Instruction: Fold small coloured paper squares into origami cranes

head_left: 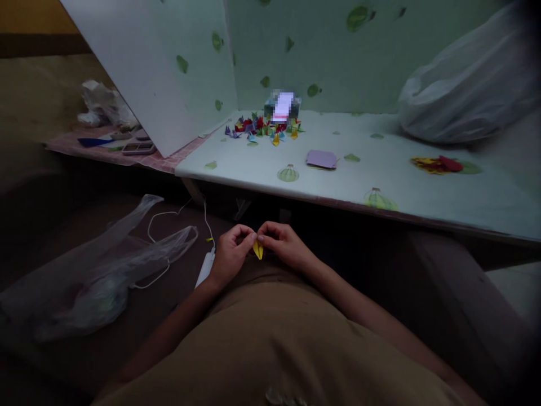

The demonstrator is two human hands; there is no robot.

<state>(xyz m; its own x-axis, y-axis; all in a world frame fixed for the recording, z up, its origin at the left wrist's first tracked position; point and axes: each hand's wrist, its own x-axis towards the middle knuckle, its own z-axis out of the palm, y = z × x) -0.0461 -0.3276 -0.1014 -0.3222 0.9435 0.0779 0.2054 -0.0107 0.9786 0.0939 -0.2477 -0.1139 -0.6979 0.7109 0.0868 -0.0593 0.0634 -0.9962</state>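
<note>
A small folded yellow paper (258, 250) is held in front of my lap, its narrow point hanging downward. My left hand (232, 251) pinches its upper left side between thumb and fingers. From the other side, my right hand (283, 243) pinches the upper right of the same paper, and the two hands' fingertips nearly meet. On the desk beyond lie many small folded paper cranes (264, 128) in red, yellow, blue, green and purple. Nearer the desk's front edge is a stack of purple paper squares (322, 159).
The desk (236, 169) has a pale patterned cover. A phone-like bright screen (283, 107), blurred out, stands behind the cranes. Yellow and red paper pieces (437, 164) lie at right, near a large white plastic bag (460, 96). A white power strip (205, 268) and a clear bag (101, 299) are at left.
</note>
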